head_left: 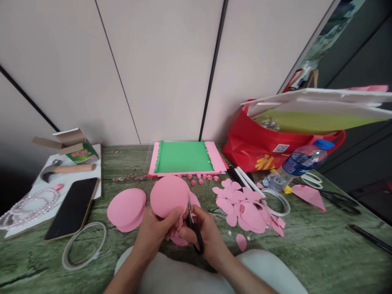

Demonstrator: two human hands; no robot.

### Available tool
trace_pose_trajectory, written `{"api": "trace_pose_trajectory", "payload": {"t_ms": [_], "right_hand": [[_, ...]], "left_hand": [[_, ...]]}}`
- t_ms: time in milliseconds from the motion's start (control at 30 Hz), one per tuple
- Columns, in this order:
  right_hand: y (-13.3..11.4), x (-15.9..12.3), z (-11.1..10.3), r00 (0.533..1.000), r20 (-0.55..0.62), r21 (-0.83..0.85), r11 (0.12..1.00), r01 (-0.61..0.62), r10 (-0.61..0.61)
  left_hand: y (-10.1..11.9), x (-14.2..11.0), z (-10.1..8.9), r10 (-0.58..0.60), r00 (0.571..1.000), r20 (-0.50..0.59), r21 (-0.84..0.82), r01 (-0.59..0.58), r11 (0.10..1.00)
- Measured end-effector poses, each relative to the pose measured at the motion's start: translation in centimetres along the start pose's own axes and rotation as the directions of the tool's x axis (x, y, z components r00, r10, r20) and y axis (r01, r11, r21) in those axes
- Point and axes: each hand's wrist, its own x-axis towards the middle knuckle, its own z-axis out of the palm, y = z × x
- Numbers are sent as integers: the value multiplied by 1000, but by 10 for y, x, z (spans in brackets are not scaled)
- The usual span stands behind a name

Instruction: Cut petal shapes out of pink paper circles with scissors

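My left hand [156,228] is closed on the lower edge of a round pink paper disc [169,196], its thumb lying over the paper. Black-handled scissors [198,239] are in my right hand [205,232], and their blades point up along the disc's right edge. A thin pink strip hangs near the blades between my hands. More pink paper shows behind and below the disc, partly hidden by my fingers. To the left lies a small stack of pink discs [126,208]. Pink flower-shaped cutouts and scraps [245,204] are heaped to the right.
Green and pink paper sheets [185,157] lie at the back, with small pink rolls before them. On the left are a hammer [73,168], phone [73,208], beads and a tape roll [84,246]. A red bag [245,143] and water bottle [301,161] stand right.
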Motion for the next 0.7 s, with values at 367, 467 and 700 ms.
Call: {"api": "trace_pose_trajectory", "payload": {"t_ms": [367,467,700], "right_hand": [[0,-2,1,996,81,-39,999,-27,30],[2,-1,-1,998,66,-15,1000,-13,14],[4,0,-4,999,30,-45,999,21,-19]], "left_hand": [[1,0,3,0,999,52,-114,6,993],[3,-1,3,-9,1000,9,-43,10,999],[5,-3,2,-9,1000,11,30,8,1000]]}}
